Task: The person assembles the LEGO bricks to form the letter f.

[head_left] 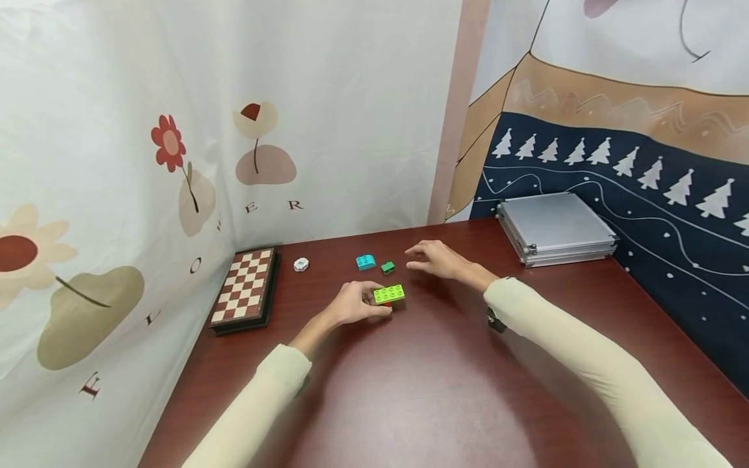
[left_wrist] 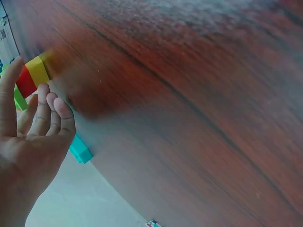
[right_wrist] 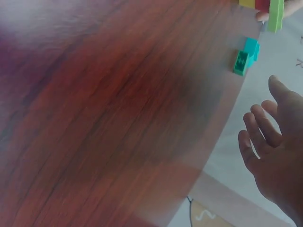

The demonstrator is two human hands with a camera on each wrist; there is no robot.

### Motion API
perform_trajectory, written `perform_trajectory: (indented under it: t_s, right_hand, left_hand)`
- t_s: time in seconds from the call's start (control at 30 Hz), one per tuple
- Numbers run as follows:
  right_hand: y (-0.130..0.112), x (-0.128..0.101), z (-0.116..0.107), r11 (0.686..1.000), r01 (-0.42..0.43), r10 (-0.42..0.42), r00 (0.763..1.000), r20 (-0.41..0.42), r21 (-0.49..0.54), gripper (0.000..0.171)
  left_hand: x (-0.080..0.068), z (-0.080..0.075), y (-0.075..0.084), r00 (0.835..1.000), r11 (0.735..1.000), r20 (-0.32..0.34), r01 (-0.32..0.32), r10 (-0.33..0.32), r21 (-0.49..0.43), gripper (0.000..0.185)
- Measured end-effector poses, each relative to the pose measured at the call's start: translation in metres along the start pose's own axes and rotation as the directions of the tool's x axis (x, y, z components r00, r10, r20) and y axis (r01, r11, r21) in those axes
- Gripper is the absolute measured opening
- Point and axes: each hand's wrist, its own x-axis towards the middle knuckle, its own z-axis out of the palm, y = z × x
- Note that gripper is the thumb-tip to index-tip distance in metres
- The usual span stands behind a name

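My left hand (head_left: 354, 303) grips a small stack of toy building bricks between thumb and fingers. A lime-green studded brick (head_left: 389, 294) tops the stack, with a red brick (left_wrist: 26, 81) under it and a yellow brick (left_wrist: 38, 71) at the bottom. My right hand (head_left: 441, 262) hovers over the table to the right, fingers loosely spread and holding nothing. Closest to it lies a small dark green brick (head_left: 388, 267) on the table. Beside that sits a blue brick (head_left: 365, 262) with a sloped end, also seen in the right wrist view.
A checkered board box (head_left: 244, 286) lies at the table's left edge, with a small white patterned object (head_left: 301, 264) to its right. Flat silver cases (head_left: 556, 224) are stacked at the back right. Printed curtains (head_left: 351, 130) stand behind the reddish-brown table (head_left: 421, 390).
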Motion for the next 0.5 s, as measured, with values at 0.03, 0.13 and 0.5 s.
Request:
perform_trajectory:
  t_s: [0.03, 0.13, 0.5]
  right_hand:
    - [0.001, 0.002, 0.001, 1.0, -0.001, 0.001, 1.0, -0.003, 0.006, 0.041]
    - [0.005, 0.009, 0.006, 1.0, 0.008, -0.007, 1.0, -0.02, 0.023, 0.039]
    - [0.01, 0.036, 0.033, 0.997, -0.015, 0.018, 0.999, -0.032, 0.08, 0.031]
  left_hand:
    - [-0.001, -0.001, 0.0, 1.0, 1.0, -0.007, -0.01, 0.01, -0.006, 0.058]
    - [-0.003, -0.003, 0.0, 0.999, 0.998, -0.035, -0.041, 0.039, -0.038, 0.056]
    - [0.0, -0.005, 0.002, 0.994, 0.996, -0.079, -0.077, 0.073, -0.05, 0.044]
